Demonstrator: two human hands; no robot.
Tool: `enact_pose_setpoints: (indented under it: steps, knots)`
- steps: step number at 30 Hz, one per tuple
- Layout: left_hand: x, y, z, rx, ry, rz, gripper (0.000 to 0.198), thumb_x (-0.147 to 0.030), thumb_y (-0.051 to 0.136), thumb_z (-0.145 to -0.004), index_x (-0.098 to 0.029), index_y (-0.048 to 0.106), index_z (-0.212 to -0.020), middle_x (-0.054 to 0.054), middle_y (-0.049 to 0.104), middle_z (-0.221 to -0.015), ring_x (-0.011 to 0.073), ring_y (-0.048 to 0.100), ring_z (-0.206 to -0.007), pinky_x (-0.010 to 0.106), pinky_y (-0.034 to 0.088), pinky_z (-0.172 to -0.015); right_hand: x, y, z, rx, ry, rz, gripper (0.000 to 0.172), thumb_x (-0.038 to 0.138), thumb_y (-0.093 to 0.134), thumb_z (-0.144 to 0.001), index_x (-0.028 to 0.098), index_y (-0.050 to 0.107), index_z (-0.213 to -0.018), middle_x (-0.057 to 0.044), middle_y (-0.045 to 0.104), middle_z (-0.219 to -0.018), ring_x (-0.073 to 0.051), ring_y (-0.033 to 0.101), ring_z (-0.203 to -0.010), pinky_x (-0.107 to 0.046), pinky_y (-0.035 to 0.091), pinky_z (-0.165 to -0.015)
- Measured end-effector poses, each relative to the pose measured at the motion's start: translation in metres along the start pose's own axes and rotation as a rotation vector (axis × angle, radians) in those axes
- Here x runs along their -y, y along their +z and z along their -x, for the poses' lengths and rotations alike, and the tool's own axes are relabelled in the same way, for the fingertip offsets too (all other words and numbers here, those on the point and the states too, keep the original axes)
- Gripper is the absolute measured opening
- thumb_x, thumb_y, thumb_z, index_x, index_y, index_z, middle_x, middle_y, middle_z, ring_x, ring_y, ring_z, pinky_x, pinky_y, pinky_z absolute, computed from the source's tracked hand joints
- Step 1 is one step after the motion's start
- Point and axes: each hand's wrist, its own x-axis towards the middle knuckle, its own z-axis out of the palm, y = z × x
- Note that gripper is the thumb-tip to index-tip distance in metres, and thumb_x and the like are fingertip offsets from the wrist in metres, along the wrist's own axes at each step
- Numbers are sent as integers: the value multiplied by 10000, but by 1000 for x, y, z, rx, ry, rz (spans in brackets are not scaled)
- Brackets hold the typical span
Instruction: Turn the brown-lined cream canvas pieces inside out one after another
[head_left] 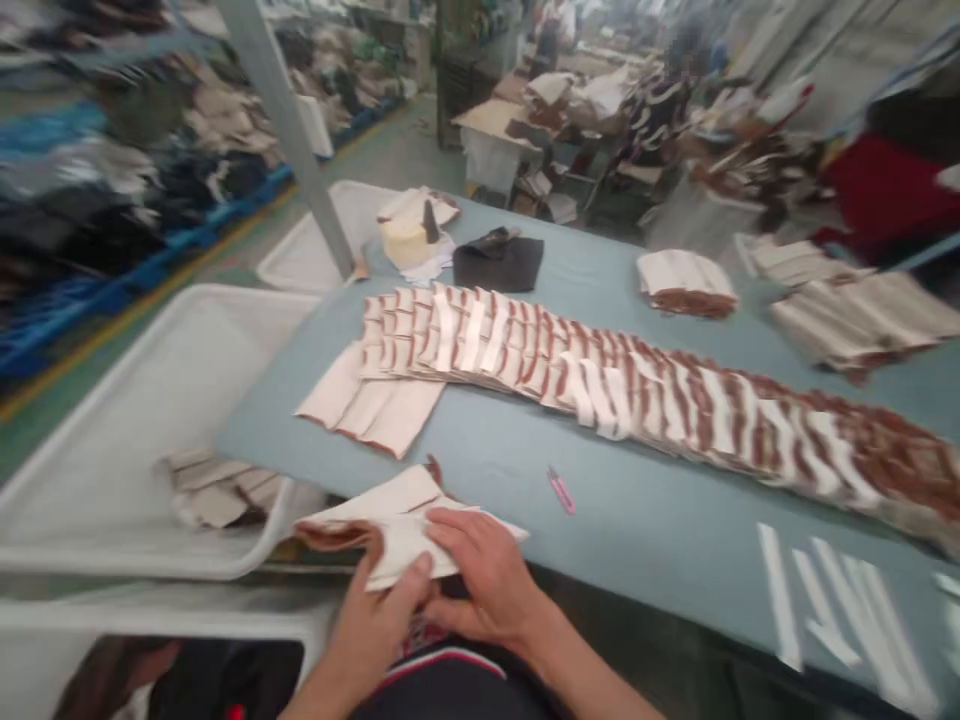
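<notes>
**Bundle at the table edge.** A bundle of cream pieces with brown edges (390, 525) sits at the near edge of the table (660, 520), held by both hands. The left hand (375, 620) is closed on the bundle's near side, thumb on top and fingers beneath. The right hand (484, 575) lies open, fingers spread and pressed flat on top, with no closed grip.

Just ahead, three loose pieces (371, 405) touch the end of a long overlapping row of cream-and-brown pieces (622, 400) crossing the table. A pink-handled cutter (561, 490) lies between the row and the hands; white strips (832, 620) lie at the right edge. Left of the table, a white plastic bin (150, 400) holds more pieces (221, 492). At the far end are a cream roll (401, 240), a dark cloth (499, 262) and a folded stack (686, 282) — and beyond, a co-worker (660, 125).
</notes>
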Motion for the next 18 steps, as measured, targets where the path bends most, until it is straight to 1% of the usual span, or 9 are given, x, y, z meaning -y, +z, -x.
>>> enact_pose_setpoints:
  steps: [2,3,5,7,9,11,13,15,18]
  knots:
    - [-20,7,10,46,33,-79,417,-465,812,-773,-229,729,-1107,104,798,-1070,309,739,-968,377,619,-812,-6,-5,11,-64,20,21,480,503,575,-1008,160,541,-1342,-183,751,-1132,-286,731,-1039,-396,593,-862]
    - [-30,13,13,63,89,-143,324,-449,774,-799,-224,733,-1028,104,795,-976,287,737,-864,355,604,-727,-9,-6,16,-83,28,0,429,488,571,-1014,163,568,-1295,-152,769,-1014,-260,753,-889,-349,595,-742]
    - [-50,26,17,201,220,-299,151,-344,722,-823,-224,668,-748,51,717,-717,213,653,-652,304,530,-602,-11,-9,20,-92,63,-42,341,451,517,-1047,170,598,-1223,-81,765,-827,-201,729,-662,-284,549,-592]
    - [-65,33,18,336,338,-395,219,-245,671,-832,-218,573,-638,6,622,-618,164,557,-579,276,458,-560,-10,-14,22,-90,88,-51,313,444,478,-1071,177,631,-1130,-20,725,-685,-155,667,-521,-248,496,-516]
    - [-73,31,19,308,456,-399,248,-241,631,-859,-216,547,-627,2,601,-617,156,535,-575,272,441,-558,-10,-23,22,-98,107,-15,320,446,495,-1072,178,663,-1023,-6,700,-630,-142,639,-492,-239,473,-508]
    - [-74,22,16,125,593,-389,174,-262,634,-868,-223,606,-702,22,661,-704,185,601,-662,294,496,-647,-10,-33,23,-112,110,37,314,405,511,-1073,178,688,-946,-29,714,-650,-151,654,-530,-247,473,-541]
    - [-70,14,12,-37,670,-395,77,-260,706,-815,-234,691,-886,57,736,-893,237,672,-839,343,540,-805,-9,-42,26,-122,96,88,316,342,489,-1081,176,709,-927,-52,734,-685,-162,666,-572,-259,473,-577]
    - [-65,10,8,-22,627,-420,253,-249,745,-777,-244,711,-1027,72,759,-1010,265,690,-926,368,544,-873,-7,-49,29,-129,81,132,323,305,480,-1080,179,720,-903,-52,723,-666,-163,644,-561,-266,457,-576]
    - [-62,15,7,141,570,-499,89,-249,679,-830,-244,706,-915,54,754,-906,242,671,-837,343,527,-802,-1,-58,31,-129,64,177,317,287,495,-1073,179,725,-884,-44,706,-637,-156,604,-529,-272,428,-552]
